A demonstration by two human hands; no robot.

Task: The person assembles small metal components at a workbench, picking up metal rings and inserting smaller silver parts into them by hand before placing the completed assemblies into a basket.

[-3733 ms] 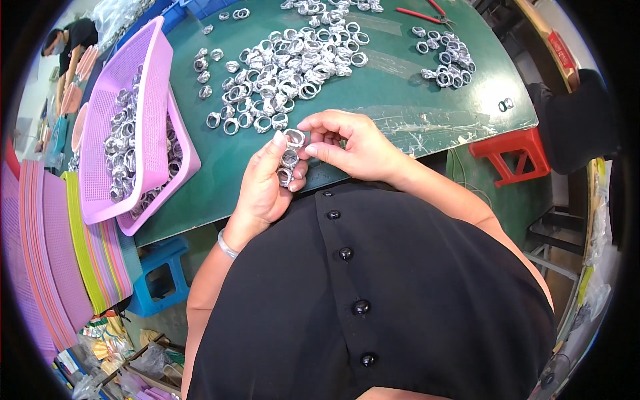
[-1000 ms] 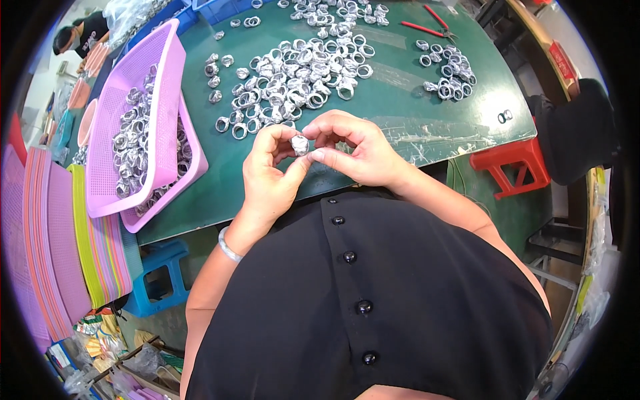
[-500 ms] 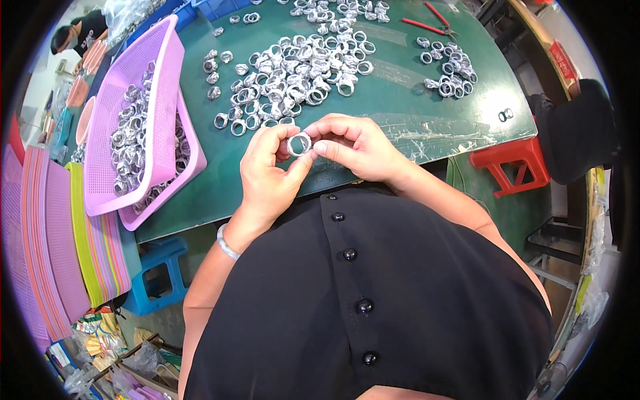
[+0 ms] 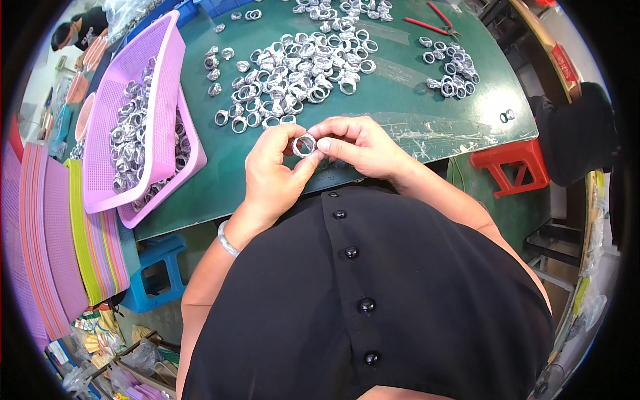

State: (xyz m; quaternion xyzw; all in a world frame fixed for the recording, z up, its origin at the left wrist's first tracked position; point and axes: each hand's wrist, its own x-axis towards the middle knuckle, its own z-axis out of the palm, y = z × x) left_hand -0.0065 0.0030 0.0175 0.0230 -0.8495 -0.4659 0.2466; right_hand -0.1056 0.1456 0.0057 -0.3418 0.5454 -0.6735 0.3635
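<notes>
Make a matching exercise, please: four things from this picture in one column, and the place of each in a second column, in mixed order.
Things:
1. ring
2. pink basket
3. red pliers
4. blue stool

Places:
A. on the floor, under the table's near-left edge
B. far side of the green table, right of the big ring pile
C. held between the left hand and the right hand
D. left part of the table, full of rings

Pairs: 1-C, 2-D, 3-B, 4-A
</notes>
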